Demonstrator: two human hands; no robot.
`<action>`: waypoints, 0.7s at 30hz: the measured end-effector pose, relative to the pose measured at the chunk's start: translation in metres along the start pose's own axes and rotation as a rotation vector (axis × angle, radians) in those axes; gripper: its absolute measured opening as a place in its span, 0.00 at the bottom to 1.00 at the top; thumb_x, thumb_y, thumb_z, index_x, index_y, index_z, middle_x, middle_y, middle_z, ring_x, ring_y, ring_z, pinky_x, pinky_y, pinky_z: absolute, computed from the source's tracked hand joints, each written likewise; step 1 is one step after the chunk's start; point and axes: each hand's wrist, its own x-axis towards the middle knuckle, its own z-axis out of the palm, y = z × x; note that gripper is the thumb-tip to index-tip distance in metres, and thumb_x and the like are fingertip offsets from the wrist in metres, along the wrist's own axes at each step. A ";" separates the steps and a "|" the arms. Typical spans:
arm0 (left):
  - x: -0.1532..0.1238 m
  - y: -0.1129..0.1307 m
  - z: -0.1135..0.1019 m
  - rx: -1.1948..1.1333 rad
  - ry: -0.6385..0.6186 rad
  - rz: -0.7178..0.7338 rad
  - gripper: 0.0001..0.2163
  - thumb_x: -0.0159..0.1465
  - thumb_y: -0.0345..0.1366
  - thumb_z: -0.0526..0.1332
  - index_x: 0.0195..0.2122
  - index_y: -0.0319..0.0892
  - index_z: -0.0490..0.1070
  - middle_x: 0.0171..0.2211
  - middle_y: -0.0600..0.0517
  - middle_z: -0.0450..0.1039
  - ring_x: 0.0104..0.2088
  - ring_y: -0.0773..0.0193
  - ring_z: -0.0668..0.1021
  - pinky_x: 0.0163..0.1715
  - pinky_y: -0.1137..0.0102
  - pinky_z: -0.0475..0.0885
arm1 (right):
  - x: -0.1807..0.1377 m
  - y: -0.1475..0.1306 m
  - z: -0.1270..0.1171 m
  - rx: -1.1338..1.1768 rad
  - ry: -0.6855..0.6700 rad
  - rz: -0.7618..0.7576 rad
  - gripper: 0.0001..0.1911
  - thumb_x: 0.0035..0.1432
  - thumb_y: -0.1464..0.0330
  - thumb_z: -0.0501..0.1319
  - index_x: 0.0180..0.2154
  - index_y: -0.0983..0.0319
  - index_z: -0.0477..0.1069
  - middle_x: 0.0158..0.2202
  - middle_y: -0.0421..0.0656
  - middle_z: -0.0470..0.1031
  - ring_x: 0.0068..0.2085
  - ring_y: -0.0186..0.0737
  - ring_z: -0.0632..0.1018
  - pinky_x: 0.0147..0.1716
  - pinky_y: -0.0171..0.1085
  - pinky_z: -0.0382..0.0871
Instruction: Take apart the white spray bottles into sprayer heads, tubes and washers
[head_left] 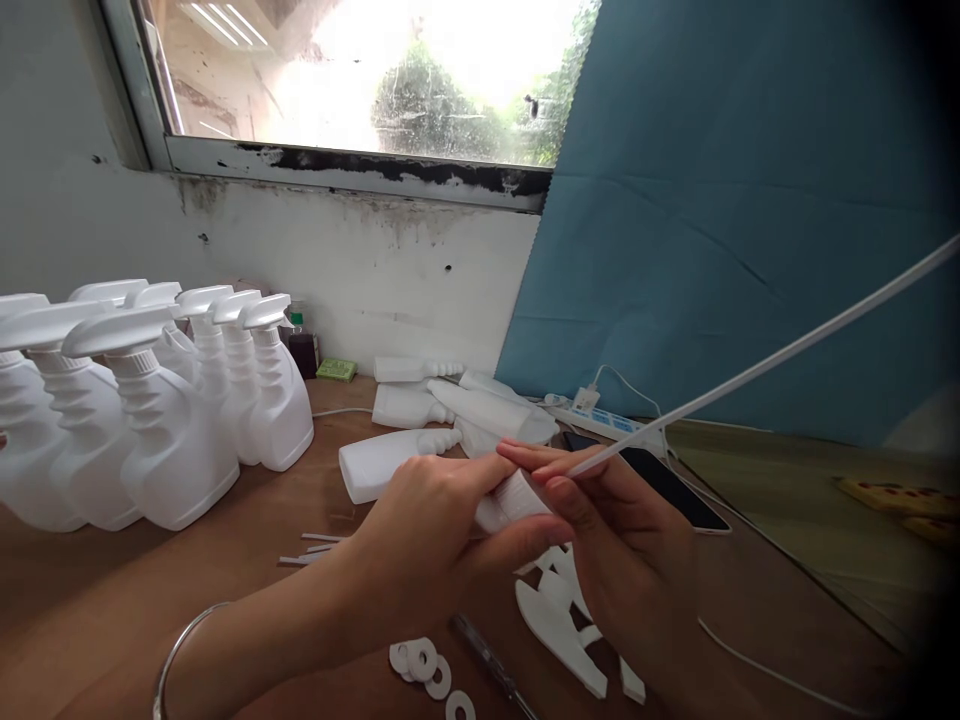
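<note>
My left hand [450, 520] is closed around a white spray head, whose ribbed screw collar [521, 497] shows between thumb and fingers. The rest of that part is hidden by the hand. Between the thumb and fingers of my right hand [630, 530] is a long thin white tube [750, 375]. Its near end is at the collar; whether it sits inside, I cannot tell. The far end rises to the right, out of view. Below the hands lie white trigger shrouds [555, 630], several white ring washers [424, 660] and a screwdriver [487, 655].
Several assembled white spray bottles [172, 440] stand at the left. Bottles without heads [390, 462] lie behind my hands. More thin tubes [311, 550] rest by my left forearm. A phone [675, 490] and a power strip [611, 422] with cables are at the right, beside a blue cloth [720, 200].
</note>
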 end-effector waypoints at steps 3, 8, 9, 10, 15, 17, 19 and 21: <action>0.000 0.000 0.000 -0.031 -0.023 0.000 0.17 0.61 0.49 0.53 0.29 0.38 0.68 0.19 0.56 0.65 0.21 0.71 0.64 0.20 0.75 0.60 | 0.000 -0.004 -0.001 -0.048 0.001 0.007 0.05 0.57 0.67 0.57 0.32 0.58 0.70 0.39 0.42 0.76 0.45 0.42 0.75 0.45 0.42 0.69; 0.000 0.000 0.001 -0.029 -0.019 0.009 0.18 0.61 0.49 0.52 0.28 0.38 0.68 0.19 0.56 0.66 0.20 0.72 0.63 0.20 0.76 0.59 | -0.002 -0.008 0.001 -0.115 0.025 0.021 0.06 0.57 0.66 0.56 0.32 0.59 0.70 0.38 0.43 0.77 0.41 0.40 0.77 0.39 0.38 0.72; 0.000 0.000 0.001 -0.033 -0.009 0.009 0.18 0.61 0.48 0.52 0.27 0.38 0.68 0.20 0.56 0.67 0.20 0.72 0.63 0.21 0.76 0.59 | -0.003 -0.008 0.003 -0.111 0.040 0.029 0.06 0.57 0.66 0.56 0.32 0.59 0.70 0.37 0.43 0.77 0.40 0.39 0.77 0.37 0.36 0.72; 0.001 0.000 0.001 -0.044 -0.008 0.009 0.17 0.61 0.48 0.53 0.27 0.38 0.69 0.21 0.55 0.69 0.20 0.72 0.64 0.21 0.76 0.60 | -0.004 -0.007 0.004 -0.100 0.056 0.037 0.06 0.57 0.66 0.56 0.32 0.59 0.70 0.37 0.43 0.77 0.39 0.39 0.77 0.37 0.36 0.72; 0.003 0.005 -0.004 -0.154 -0.104 -0.004 0.13 0.62 0.43 0.53 0.35 0.40 0.72 0.42 0.54 0.74 0.27 0.71 0.72 0.27 0.77 0.64 | -0.005 -0.001 0.009 0.031 0.109 0.092 0.06 0.57 0.65 0.56 0.30 0.59 0.69 0.35 0.42 0.77 0.38 0.38 0.77 0.35 0.35 0.72; 0.003 0.006 -0.005 -0.164 -0.117 -0.022 0.13 0.62 0.43 0.53 0.33 0.40 0.72 0.44 0.54 0.73 0.28 0.71 0.72 0.28 0.77 0.64 | -0.005 0.001 0.009 0.075 0.103 0.126 0.07 0.57 0.64 0.57 0.30 0.60 0.69 0.34 0.44 0.77 0.37 0.39 0.77 0.32 0.35 0.72; 0.002 0.006 -0.007 -0.145 -0.112 -0.032 0.14 0.62 0.43 0.53 0.31 0.39 0.72 0.40 0.55 0.75 0.27 0.72 0.72 0.27 0.77 0.64 | -0.005 0.003 0.008 0.103 0.098 0.148 0.07 0.56 0.64 0.57 0.31 0.60 0.69 0.34 0.44 0.77 0.36 0.40 0.76 0.31 0.36 0.72; 0.001 0.006 -0.007 -0.112 -0.106 -0.029 0.14 0.62 0.43 0.53 0.32 0.40 0.73 0.34 0.56 0.76 0.25 0.72 0.72 0.25 0.78 0.62 | -0.006 0.005 0.007 0.135 0.095 0.169 0.06 0.55 0.64 0.58 0.31 0.59 0.69 0.34 0.44 0.77 0.36 0.40 0.76 0.31 0.35 0.72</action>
